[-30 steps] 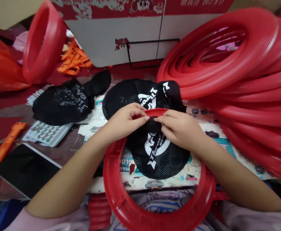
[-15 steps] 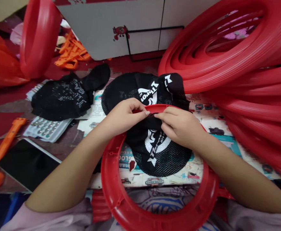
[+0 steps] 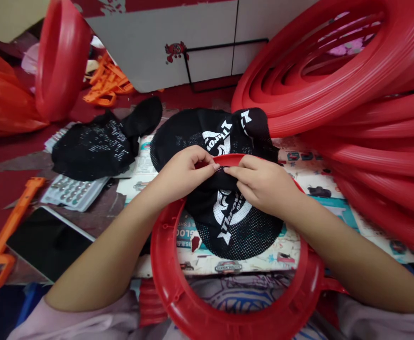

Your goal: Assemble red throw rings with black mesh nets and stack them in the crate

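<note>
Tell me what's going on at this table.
A person's left hand and right hand are pinching the edge of a black mesh cloth with white lettering at the far rim of a red plastic ring. The cloth lies across only part of the ring's opening; printed cardboard shows through the rest. A second lettered black cloth lies just beyond the hands, and large red rings are piled on the right.
</note>
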`<state>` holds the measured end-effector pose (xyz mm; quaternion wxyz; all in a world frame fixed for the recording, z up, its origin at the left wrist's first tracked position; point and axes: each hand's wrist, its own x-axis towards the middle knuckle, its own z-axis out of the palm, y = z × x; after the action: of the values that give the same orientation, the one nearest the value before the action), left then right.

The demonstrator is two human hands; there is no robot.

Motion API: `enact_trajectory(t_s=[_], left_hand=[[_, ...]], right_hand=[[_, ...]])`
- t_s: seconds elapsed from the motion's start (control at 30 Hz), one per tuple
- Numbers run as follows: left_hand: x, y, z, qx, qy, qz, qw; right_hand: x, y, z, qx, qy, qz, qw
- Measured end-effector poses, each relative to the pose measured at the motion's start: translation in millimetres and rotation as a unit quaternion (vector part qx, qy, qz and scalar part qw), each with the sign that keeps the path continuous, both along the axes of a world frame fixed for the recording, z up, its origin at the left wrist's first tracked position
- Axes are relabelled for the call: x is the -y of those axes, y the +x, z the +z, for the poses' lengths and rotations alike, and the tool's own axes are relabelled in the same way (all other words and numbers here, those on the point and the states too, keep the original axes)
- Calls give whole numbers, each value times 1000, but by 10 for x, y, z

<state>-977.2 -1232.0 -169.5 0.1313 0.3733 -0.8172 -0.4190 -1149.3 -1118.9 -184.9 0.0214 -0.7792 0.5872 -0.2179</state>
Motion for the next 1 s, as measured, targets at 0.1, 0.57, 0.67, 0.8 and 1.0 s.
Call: enact_trajectory(t_s=[0.1,0.57,0.67,0.8,1.0], left_hand=[[3,-1,-11,0,-10,-6,1000],[-4,-4,-13,11,-103,-62,993],[-41,2,-22,-1,-161,-92,983],[-85,15,-28,-35,-264,-144,953],[-90,22,-45,-29,-335,-234,912]], right_hand=[[-5,-3,-2,-6,-14,1,1000],[-95,-87,138,14,26,16,999],[-131,-203,226,43,29,5,999],[-118,-289,260,32,52,-16,998],[-80,-244,268,-8,131,-46,990]])
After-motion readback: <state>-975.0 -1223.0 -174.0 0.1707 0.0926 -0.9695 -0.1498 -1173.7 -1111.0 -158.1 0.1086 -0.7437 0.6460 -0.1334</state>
